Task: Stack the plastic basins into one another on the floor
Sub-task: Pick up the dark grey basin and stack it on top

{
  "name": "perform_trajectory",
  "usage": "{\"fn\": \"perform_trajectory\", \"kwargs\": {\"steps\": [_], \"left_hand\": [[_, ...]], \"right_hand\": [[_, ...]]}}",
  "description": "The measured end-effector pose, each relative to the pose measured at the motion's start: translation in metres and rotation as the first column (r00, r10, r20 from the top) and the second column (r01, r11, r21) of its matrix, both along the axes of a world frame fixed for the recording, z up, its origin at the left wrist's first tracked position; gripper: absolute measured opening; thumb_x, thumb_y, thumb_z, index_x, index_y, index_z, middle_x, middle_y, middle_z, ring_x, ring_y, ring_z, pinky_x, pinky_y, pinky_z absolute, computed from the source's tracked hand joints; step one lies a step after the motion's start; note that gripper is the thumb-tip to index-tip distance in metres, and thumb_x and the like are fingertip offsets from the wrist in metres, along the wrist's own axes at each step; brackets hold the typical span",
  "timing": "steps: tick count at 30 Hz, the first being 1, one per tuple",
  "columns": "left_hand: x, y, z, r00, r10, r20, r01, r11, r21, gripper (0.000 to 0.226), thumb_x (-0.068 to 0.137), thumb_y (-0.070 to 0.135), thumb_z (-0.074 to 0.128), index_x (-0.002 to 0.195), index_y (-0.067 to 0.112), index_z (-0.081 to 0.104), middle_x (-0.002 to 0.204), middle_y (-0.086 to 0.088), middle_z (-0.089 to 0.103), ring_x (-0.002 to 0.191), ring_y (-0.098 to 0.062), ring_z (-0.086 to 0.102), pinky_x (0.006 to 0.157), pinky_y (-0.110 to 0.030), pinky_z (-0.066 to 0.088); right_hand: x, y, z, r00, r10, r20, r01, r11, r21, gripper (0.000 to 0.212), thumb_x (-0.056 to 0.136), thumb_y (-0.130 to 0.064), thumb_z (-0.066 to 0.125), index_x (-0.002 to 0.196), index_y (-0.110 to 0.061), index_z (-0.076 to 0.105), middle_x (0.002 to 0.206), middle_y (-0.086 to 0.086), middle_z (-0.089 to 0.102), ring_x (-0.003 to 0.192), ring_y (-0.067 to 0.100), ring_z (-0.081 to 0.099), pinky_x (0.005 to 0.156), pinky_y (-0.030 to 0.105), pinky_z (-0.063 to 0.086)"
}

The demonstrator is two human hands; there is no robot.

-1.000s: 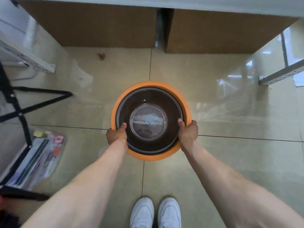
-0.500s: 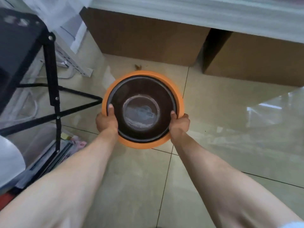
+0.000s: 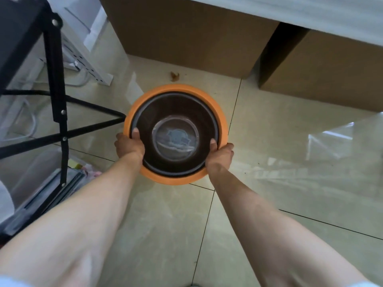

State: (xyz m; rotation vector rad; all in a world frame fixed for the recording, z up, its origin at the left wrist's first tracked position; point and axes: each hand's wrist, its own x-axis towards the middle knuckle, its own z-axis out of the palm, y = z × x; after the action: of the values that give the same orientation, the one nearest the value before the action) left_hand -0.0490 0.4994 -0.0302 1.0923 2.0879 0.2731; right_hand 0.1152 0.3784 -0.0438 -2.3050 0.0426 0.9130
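Nested basins, dark basin (image 3: 175,112) seated inside orange basin (image 3: 222,121), above tiled floor (image 3: 269,141): left hand (image 3: 129,147) and right hand (image 3: 220,155) clamped on opposite rims; likely light, stiff, smooth plastic.

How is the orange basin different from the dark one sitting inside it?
The orange basin is bright and wider; the dark basin is brown-black and narrower. The orange one is outermost, its rim ringing the dark one nested inside it. Both are round, open upward, and gripped by the left hand and right hand.
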Motion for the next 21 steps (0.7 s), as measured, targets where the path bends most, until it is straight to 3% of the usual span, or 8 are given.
{"fn": "perform_trajectory", "kwargs": {"steps": [6, 10, 13, 16, 21], "left_hand": [[0.008, 0.002, 0.003, 0.987, -0.108, -0.116, 0.115, 0.992, 0.054, 0.059, 0.100, 0.029, 0.041, 0.149, 0.001, 0.022, 0.154, -0.021, 0.029, 0.142, -0.038, 0.031, 0.116, -0.045, 0.029], [0.010, -0.007, 0.009, 0.885, -0.336, -0.324, 0.389, 0.914, 0.116, 0.069, 0.098, 0.022, 0.046, 0.153, -0.001, 0.010, 0.162, -0.018, 0.010, 0.151, -0.031, 0.013, 0.122, -0.042, 0.015], [0.014, -0.016, 0.018, 0.723, -0.528, -0.445, 0.636, 0.761, 0.130, 0.069, 0.094, 0.022, 0.050, 0.152, 0.003, 0.016, 0.162, -0.017, 0.013, 0.150, -0.032, 0.015, 0.123, -0.045, 0.010], [0.019, -0.032, 0.028, 0.468, -0.717, -0.516, 0.854, 0.518, 0.055, 0.063, 0.094, 0.024, 0.049, 0.150, 0.008, 0.026, 0.161, -0.014, 0.020, 0.150, -0.029, 0.019, 0.123, -0.044, 0.008], [0.036, -0.066, 0.060, -0.008, -0.887, -0.462, 0.990, 0.057, -0.126, 0.059, 0.097, 0.029, 0.042, 0.151, 0.015, 0.024, 0.163, -0.008, 0.016, 0.151, -0.025, 0.013, 0.124, -0.044, 0.002]], "right_hand": [[0.001, 0.004, 0.006, 0.999, 0.034, -0.036, -0.036, 0.996, -0.081, 0.053, 0.096, -0.043, 0.047, 0.133, -0.006, 0.037, 0.133, 0.017, 0.052, 0.121, 0.039, 0.055, 0.103, 0.048, 0.046], [0.006, 0.006, 0.012, 0.996, 0.075, -0.046, -0.082, 0.984, -0.160, 0.056, 0.096, -0.043, 0.048, 0.134, -0.005, 0.035, 0.136, 0.018, 0.049, 0.125, 0.038, 0.052, 0.105, 0.047, 0.043], [0.011, 0.006, 0.021, 0.988, 0.149, -0.042, -0.155, 0.963, -0.220, 0.063, 0.094, -0.047, 0.051, 0.136, -0.004, 0.032, 0.138, 0.018, 0.044, 0.129, 0.036, 0.047, 0.106, 0.047, 0.040], [0.011, 0.000, 0.037, 0.944, 0.322, 0.073, -0.289, 0.912, -0.291, 0.067, 0.090, -0.049, 0.055, 0.136, -0.006, 0.034, 0.137, 0.017, 0.044, 0.128, 0.035, 0.047, 0.105, 0.047, 0.041], [0.001, -0.021, 0.070, 0.672, 0.677, 0.299, -0.556, 0.729, -0.400, 0.062, 0.093, -0.039, 0.054, 0.143, -0.008, 0.033, 0.141, 0.014, 0.044, 0.132, 0.033, 0.044, 0.114, 0.045, 0.032]]}}
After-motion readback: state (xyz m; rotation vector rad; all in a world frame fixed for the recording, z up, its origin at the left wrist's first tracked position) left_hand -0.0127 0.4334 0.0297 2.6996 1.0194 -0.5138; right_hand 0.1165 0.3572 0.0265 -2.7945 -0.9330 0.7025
